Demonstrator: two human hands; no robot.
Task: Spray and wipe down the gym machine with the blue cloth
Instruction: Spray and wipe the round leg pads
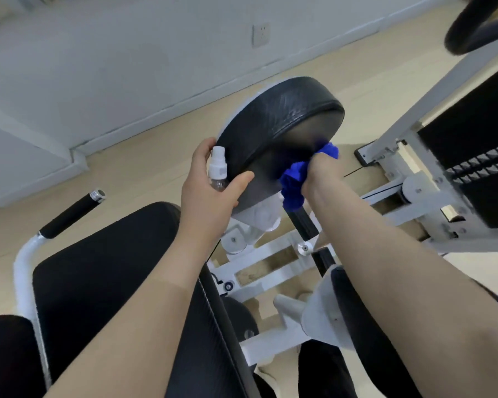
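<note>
Right hand (318, 175) bunches the blue cloth (295, 179) tight against the round pad (282, 122), scrubbing, while at nine o'clock the left hand (210, 193) grips pad edge and spray bottle (218, 168), steadying it.

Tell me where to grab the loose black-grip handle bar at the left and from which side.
Wrap the black foam grip around its middle, coming from above and the open floor side. The handle bar is a round tube tilted up toward its bare metal end cap, and its lower end joins the white frame tube, so mid-grip looks freest.
</note>
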